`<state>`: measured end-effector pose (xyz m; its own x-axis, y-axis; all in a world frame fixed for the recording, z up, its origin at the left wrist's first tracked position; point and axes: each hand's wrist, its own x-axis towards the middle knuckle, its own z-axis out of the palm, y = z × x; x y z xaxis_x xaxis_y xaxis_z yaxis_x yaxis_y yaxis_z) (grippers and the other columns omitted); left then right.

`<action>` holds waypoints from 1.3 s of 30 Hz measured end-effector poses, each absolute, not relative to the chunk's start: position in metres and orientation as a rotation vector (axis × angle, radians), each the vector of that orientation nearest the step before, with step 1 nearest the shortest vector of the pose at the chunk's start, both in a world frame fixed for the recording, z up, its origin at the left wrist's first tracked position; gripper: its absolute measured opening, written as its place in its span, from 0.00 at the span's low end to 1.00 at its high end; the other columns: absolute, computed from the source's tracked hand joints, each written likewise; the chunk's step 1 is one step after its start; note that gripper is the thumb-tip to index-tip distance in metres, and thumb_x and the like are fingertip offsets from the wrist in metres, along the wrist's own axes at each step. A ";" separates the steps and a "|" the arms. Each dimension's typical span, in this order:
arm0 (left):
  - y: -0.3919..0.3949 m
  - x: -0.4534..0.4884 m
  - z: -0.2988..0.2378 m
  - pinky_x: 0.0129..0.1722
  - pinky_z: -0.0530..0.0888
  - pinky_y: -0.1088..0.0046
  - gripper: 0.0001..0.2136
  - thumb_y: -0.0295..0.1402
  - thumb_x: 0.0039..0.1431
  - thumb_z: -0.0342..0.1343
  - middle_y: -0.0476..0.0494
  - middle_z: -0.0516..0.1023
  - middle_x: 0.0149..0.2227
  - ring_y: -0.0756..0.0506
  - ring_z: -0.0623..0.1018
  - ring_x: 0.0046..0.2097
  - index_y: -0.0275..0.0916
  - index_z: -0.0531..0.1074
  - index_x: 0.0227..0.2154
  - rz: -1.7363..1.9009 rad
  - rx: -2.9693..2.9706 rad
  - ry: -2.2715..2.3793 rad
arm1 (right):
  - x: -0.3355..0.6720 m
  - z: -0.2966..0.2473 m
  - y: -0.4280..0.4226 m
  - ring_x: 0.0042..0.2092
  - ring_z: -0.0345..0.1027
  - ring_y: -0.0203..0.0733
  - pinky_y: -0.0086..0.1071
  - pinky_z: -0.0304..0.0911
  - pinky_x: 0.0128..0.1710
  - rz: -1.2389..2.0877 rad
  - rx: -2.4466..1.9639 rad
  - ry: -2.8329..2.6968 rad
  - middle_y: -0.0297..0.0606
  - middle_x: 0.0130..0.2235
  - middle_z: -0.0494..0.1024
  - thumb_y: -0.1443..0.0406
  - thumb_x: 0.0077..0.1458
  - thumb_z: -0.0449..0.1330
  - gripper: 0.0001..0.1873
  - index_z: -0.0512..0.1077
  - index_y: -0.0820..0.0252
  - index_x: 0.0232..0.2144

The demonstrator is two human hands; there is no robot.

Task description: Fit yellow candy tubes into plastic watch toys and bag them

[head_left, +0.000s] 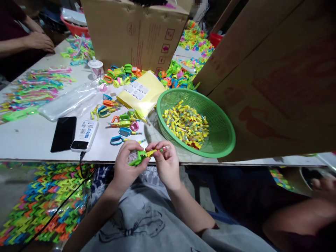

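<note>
My left hand [128, 164] is closed around a green plastic toy piece [136, 159] just below the table's front edge. My right hand [166, 162] pinches a small yellow candy tube [154, 151] whose end meets the green piece. Both hands sit close together over my lap. A green mesh basket [223, 140] full of yellow candy tubes [186, 124] stands on the table just right of my hands. Several finished toy pieces [122, 122] in blue, orange, green and pink lie on the table above my hands.
A black phone [63, 133] and a white power bank [85, 134] lie at the left. A yellow packet [141, 92], clear bags [70, 101], cardboard boxes [136, 31], heaps of coloured plastic parts [36, 87] and another person's hand [39, 41] fill the table's far side.
</note>
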<state>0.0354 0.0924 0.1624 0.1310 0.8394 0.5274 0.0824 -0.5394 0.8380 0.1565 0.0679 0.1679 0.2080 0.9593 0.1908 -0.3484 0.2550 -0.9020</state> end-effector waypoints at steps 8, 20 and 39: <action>0.093 0.035 0.159 0.43 0.69 0.73 0.10 0.24 0.52 0.60 0.49 0.68 0.35 0.50 0.70 0.40 0.40 0.66 0.35 1.521 1.752 0.902 | 0.150 0.162 0.075 0.34 0.67 0.32 0.27 0.62 0.34 1.058 -0.775 -0.937 0.31 0.32 0.73 0.60 0.56 0.61 0.11 0.62 0.56 0.34; 0.093 0.024 0.162 0.43 0.69 0.74 0.10 0.25 0.52 0.61 0.48 0.68 0.35 0.50 0.70 0.40 0.40 0.67 0.35 1.528 1.761 0.859 | 0.150 0.159 0.078 0.38 0.67 0.34 0.29 0.62 0.39 1.099 -0.604 -1.050 0.31 0.35 0.73 0.62 0.57 0.60 0.08 0.63 0.54 0.35; 0.112 0.003 0.111 0.43 0.70 0.69 0.10 0.30 0.55 0.59 0.46 0.69 0.37 0.47 0.72 0.42 0.39 0.67 0.39 1.526 2.101 1.189 | 0.241 0.179 0.111 0.43 0.69 0.39 0.37 0.66 0.44 0.625 -1.192 -1.431 0.42 0.49 0.70 0.59 0.57 0.58 0.19 0.59 0.52 0.49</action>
